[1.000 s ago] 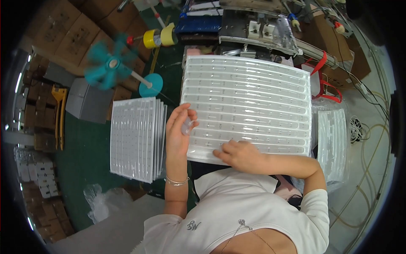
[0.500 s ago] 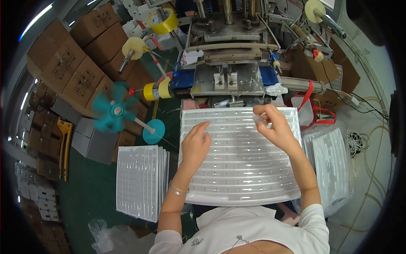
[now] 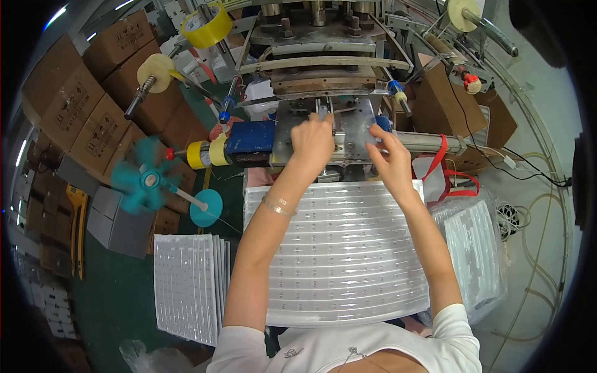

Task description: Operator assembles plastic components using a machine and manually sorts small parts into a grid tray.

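Cardboard boxes [image 3: 93, 118] crowd the left side of a cluttered workshop with a green floor, and a grey metal machine [image 3: 323, 68] fills the top of the view. Take that machine as the landmark. Directly below it, on the person's lap, lies a large clear plastic tray [image 3: 342, 261], ribbed in rows with small parts sitting in the grooves. Its far edge reaches the machine's front plate.

Both hands are up at that front plate, above the tray's far edge. The left hand [image 3: 313, 142] is curled, knuckles up, fingers pressed against the metal plate; whether it pinches anything small I cannot tell. The right hand [image 3: 390, 160], just right of it, has its fingers partly spread and bent toward the plate; it also shows nothing clearly held. A thin bracelet [image 3: 278, 205] circles the left wrist.

Left of the machine and lower down, a stack of similar trays [image 3: 189, 286] stands on edge. To the lower right of the machine more trays sit in a clear bag [image 3: 479, 248]. A teal fan [image 3: 146, 180] spins to the machine's left, beside yellow tape rolls [image 3: 208, 152].

The tray looks light, thin and springy, likely to flex and spill its parts if lifted by one corner. Gripping both long side edges, kept level, seems safest.
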A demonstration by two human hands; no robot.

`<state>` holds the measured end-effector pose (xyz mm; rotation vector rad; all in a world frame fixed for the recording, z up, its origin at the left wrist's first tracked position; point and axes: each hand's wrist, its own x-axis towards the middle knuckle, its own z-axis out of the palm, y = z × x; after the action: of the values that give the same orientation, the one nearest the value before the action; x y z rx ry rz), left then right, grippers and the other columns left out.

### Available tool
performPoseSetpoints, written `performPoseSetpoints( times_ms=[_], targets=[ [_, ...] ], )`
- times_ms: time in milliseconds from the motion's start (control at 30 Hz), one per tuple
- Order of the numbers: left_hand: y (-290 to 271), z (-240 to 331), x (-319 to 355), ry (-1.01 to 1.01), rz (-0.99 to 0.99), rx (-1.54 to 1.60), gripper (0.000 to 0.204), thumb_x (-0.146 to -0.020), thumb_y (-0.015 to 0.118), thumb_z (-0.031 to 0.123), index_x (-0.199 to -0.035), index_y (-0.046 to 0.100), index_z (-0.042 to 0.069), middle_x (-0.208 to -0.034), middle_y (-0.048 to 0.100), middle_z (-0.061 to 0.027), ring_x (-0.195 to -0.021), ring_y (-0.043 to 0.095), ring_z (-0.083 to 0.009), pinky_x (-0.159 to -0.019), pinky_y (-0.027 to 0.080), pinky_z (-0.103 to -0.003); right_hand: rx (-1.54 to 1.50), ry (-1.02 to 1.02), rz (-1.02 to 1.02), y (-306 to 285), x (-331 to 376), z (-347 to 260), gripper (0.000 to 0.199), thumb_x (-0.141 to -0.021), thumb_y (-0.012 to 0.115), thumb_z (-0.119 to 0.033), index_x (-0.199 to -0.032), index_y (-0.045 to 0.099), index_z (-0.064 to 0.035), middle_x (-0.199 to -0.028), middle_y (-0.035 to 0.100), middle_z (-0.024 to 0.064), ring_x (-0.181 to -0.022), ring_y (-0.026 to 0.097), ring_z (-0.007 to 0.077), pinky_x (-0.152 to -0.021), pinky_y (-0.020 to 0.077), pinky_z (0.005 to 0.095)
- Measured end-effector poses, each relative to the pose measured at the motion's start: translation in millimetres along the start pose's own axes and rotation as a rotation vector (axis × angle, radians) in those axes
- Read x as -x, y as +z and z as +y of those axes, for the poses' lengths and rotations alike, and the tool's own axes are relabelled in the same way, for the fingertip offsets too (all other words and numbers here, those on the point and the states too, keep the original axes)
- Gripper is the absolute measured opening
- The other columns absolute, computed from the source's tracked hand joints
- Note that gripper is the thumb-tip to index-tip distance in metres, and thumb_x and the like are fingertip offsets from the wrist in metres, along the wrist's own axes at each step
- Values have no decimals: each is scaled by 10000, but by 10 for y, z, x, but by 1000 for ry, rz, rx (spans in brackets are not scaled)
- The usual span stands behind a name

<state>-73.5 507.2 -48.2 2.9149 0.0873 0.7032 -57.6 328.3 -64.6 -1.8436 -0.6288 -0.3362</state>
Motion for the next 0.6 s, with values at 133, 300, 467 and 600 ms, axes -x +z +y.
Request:
performPoseSetpoints(
  times_ms=[133,300,467,600],
  targets=[
    [-458,137,661,61,130,532,294,-785,594,53,-1077,622,73,-921,635,-129,-753,639,-277,-645,513,-350,370,-451,119,284,-251,-45,280,-792,682,-114,-1058,619,-54,-1000,644,82,-823,640,236,-702,515,305],
    [-831,-31,1538,-186,-42,1100,297,-788,661,61,-1083,632,43,-956,650,-66,-769,588,-136,-673,479,-273,763,-404,43,509,-543,234,266,-809,634,-238,-1040,638,-104,-954,648,57,-834,613,252,-730,457,364],
    [-772,-304,2069,-423,-79,1464,275,-801,657,59,-1071,636,13,-1015,646,-62,-819,563,-111,-738,465,-242,642,-422,108,474,-490,348,322,-815,621,-275,-1077,612,-87,-976,651,80,-901,598,280,-839,422,394],
    [-782,-305,2357,-688,-122,1740,331,-806,662,72,-1125,587,21,-987,646,-103,-772,558,-114,-723,469,-244,538,-342,81,406,-390,344,323,-851,591,-285,-1101,595,-81,-1056,627,97,-994,560,287,-882,397,395]
  ],
)
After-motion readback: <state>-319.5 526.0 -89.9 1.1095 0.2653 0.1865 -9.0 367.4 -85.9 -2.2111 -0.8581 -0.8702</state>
